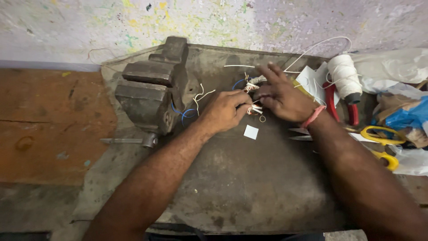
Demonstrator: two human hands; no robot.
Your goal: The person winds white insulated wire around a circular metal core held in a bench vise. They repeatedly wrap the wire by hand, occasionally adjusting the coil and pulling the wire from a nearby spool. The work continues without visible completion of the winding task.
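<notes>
Centrally on the table (249, 187), beside the vise (151, 89), the left hand (225, 110) pinches a small wire bundle (254, 96); the right hand (283, 96) touches it, fingers partly spread. Light, springy, easily tangled: grip the bound middle.

vise (154, 89) left, scissors (379, 140) right on bench (249, 192)
</notes>
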